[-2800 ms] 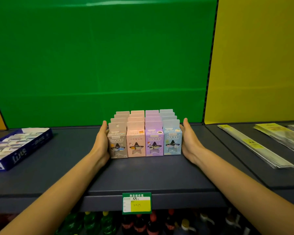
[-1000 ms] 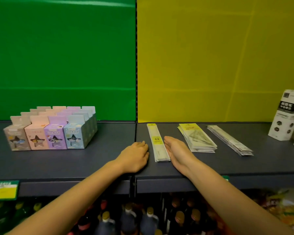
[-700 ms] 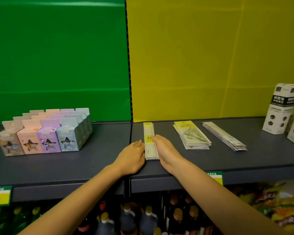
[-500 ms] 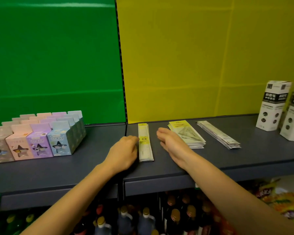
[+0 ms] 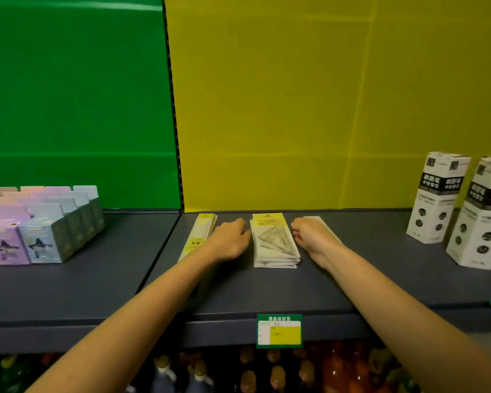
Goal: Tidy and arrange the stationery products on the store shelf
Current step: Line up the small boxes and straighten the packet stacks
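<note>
A stack of flat clear packets with yellow headers and triangle rulers [image 5: 272, 242] lies on the dark grey shelf [image 5: 238, 293]. My left hand [image 5: 231, 239] rests at the stack's left edge, fingers loosely curled. My right hand [image 5: 312, 236] lies at its right edge, fingers bent toward the stack. Neither hand holds anything. A narrow stack of ruler packets [image 5: 200, 234] lies left of my left hand, partly covered by my forearm. Another flat packet stack [image 5: 322, 224] is mostly hidden behind my right hand.
Pastel star-print boxes [image 5: 40, 225] stand in rows at the left. Two tall white boxes with black labels [image 5: 462, 205] stand at the right. A green and yellow price tag [image 5: 279, 330] hangs on the shelf's front edge. Bottles fill the shelf below.
Both hands moved right from the narrow ruler packets to either side of the triangle-ruler stack. The view shifted right as well.
</note>
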The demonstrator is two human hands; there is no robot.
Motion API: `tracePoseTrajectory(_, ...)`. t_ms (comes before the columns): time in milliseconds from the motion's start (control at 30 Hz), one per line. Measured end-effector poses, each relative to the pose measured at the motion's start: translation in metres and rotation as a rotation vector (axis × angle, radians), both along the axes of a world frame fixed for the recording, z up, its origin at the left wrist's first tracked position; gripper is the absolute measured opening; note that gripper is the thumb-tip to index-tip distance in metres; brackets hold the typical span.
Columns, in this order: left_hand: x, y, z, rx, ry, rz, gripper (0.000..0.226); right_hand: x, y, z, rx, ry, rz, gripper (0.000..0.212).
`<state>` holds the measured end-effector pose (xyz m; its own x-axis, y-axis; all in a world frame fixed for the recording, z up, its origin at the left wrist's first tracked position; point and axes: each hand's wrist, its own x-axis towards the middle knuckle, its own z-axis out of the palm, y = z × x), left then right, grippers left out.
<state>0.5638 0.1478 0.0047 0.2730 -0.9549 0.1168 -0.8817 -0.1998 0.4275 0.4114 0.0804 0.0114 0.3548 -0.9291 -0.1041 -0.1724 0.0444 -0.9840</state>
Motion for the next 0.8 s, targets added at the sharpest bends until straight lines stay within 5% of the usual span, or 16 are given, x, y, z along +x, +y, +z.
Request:
tracePoseTrajectory(200,-0.02,-0.025,-0.001,0.026,0.21,0.12,0.039,0.019,-0.055,-0.028,0.01,-0.01,0.074,0.033)
tracePoseTrajectory(433,-0.039,-0.019,-0.002,-0.009,0.425,0.138,0.039,0.016,-0.022,-0.006,0.157,-0.099,0.119,0.04)
tracePoseTrajectory(800,-0.067,0.005,-0.007,-0.279,0.925,0.08,0.043,0.013,-0.002,-0.025,0.175,-0.248,0.125,0.04)
